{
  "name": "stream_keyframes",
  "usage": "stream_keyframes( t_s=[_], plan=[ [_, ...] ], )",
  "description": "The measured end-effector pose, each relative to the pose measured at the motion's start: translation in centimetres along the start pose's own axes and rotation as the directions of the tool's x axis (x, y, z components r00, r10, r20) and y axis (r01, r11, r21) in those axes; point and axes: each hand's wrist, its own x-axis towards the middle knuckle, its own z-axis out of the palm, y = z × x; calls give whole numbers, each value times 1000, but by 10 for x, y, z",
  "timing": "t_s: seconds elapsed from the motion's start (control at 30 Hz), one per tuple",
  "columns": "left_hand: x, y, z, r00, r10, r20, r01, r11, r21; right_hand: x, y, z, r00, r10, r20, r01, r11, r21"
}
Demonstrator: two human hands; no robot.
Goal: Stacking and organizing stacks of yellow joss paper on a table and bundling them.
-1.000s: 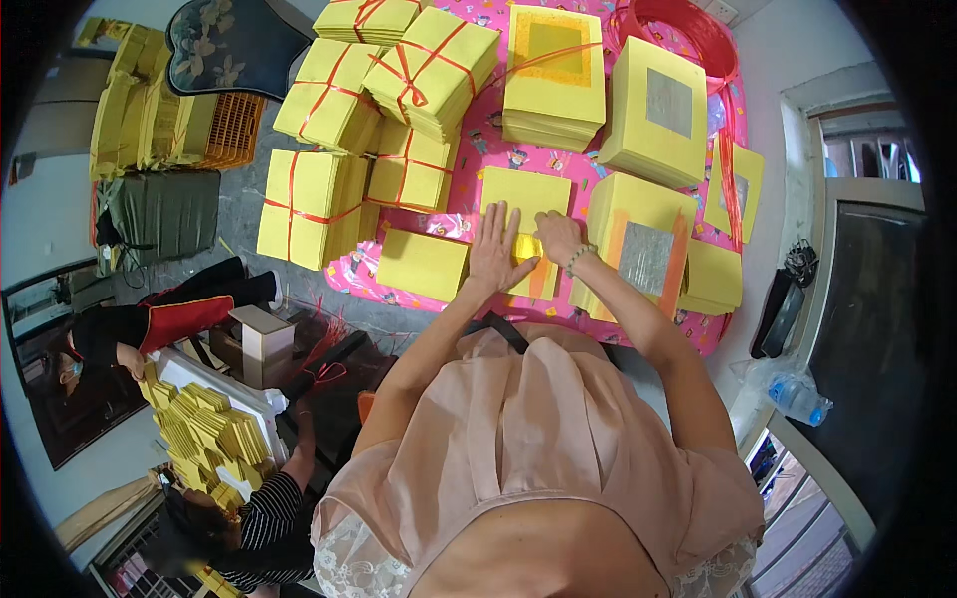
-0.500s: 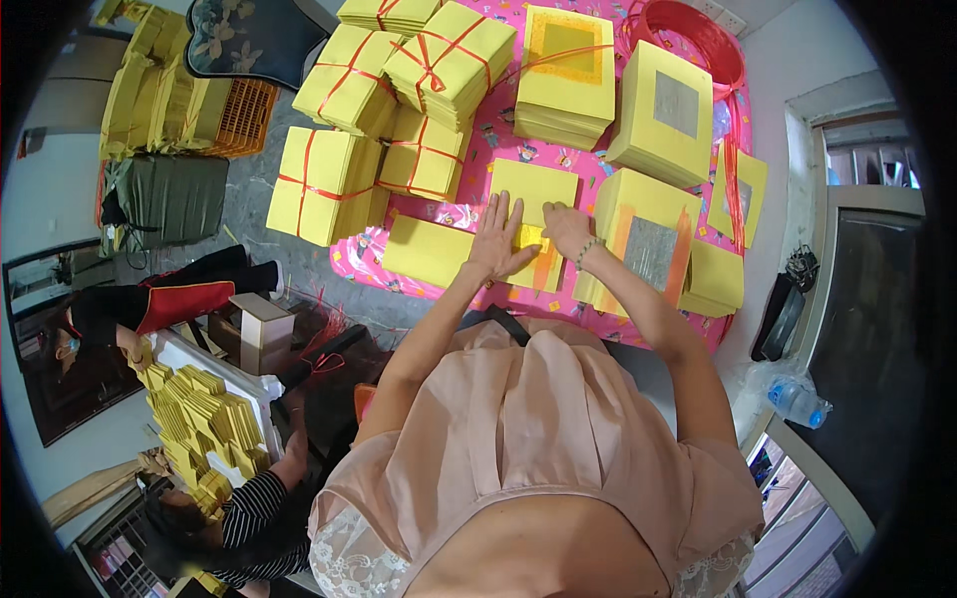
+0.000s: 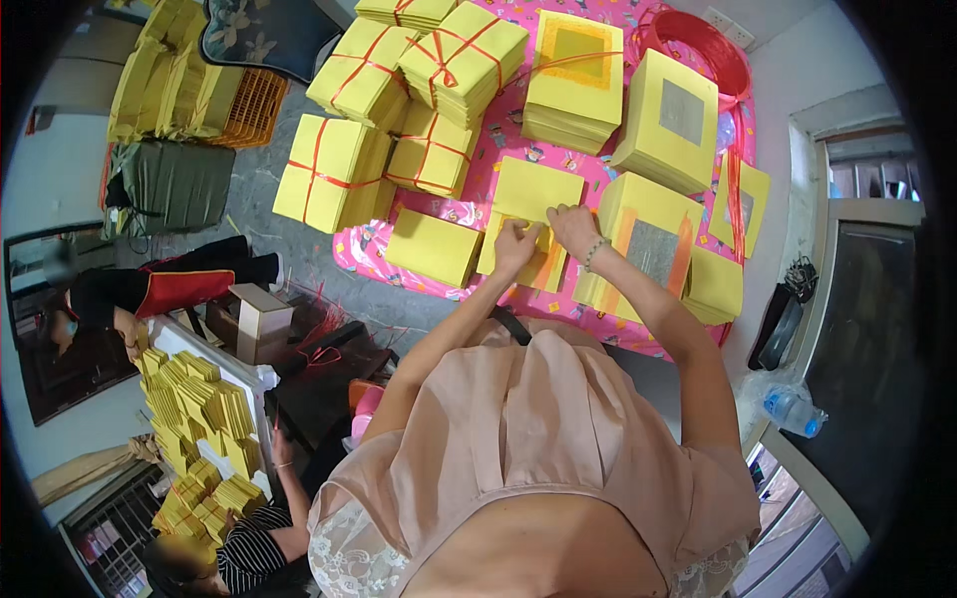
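locate the yellow paper pile (image 3: 539, 182) on the table directly in front of you; its near half carries a gold and orange patch (image 3: 543, 271). your left hand (image 3: 517, 246) rests over that half with the fingers curled; your right hand (image 3: 574, 229) is bent at the right edge, fingertips down. whether either hand pinches a sheet cannot be told. the work surface is covered by a pink patterned cloth (image 3: 364, 257). just left of the pile lies a low yellow block (image 3: 434, 244); just right stands a taller stack (image 3: 616, 204) with a grey panel between orange strips. beyond, on the left, are bundles tied with red ribbon (image 3: 334, 184); toward the far right edge sits a red coil (image 3: 733, 85). past the table's left edge, the grey floor (image 3: 261, 189) extends to a floral-backed chair (image 3: 257, 35), an orange crate (image 3: 254, 105) and a dark green covered block (image 3: 179, 189). at lower left, a white table (image 3: 199, 339) bears folded yellow pieces (image 3: 204, 399), with a co-worker in a striped top (image 3: 257, 548) beside it. to your right, a clear bottle (image 3: 793, 409) lies near a dark door panel (image 3: 867, 319).
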Motion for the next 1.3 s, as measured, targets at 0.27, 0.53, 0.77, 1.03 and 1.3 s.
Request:
stream_keyframes(
  t_s=[0.27, 0.53, 0.77, 1.03, 1.3],
  plan=[
    [17, 10, 14, 944, -330, -17, 248, 742, -622, -19, -8, -37, 999, 8, -53, -12, 996, -91],
    [-66, -8, -85, 965, -257, 55, 247, 812, -529, -60, -15, -78, 989, 43, -141, 28, 885, 464],
    [-84, -34, -150, 949, -313, -43, 190, 674, -714, -68, -32, -63, 999, 17, -35, 6, 820, 572],
    [-62, -92, -152, 888, -405, -220, 164, 724, -671, -69, -40, -51, 1000, 17, -12, -7, 835, 551],
    [-64, -103, -147, 926, -331, -184, 134, 742, -657, -69, -38, -42, 999, 37, -1, -30, 842, 538]
  ],
)
